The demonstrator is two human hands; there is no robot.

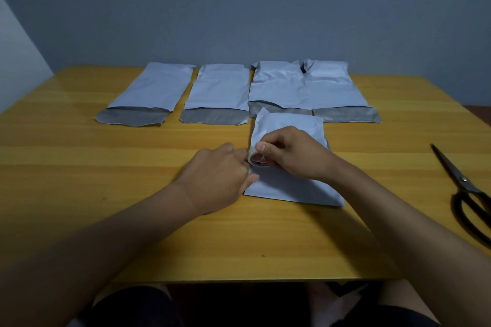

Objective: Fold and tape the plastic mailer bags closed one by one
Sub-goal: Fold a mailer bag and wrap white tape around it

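The left hand curls its fingers at the tape roll, its fingertips hidden; the right hand pinches the roll over the white, creased, folded mailer at mid-table. Scissors are cut off at right.

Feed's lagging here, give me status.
Right hand grips tape roll on folded mailer; left hand pinching at the roll. Four mailers unfolded. Nothing in the way.

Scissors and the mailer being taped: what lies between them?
Only bare wooden table shows in the head view between the scissors and the mailer under both hands.
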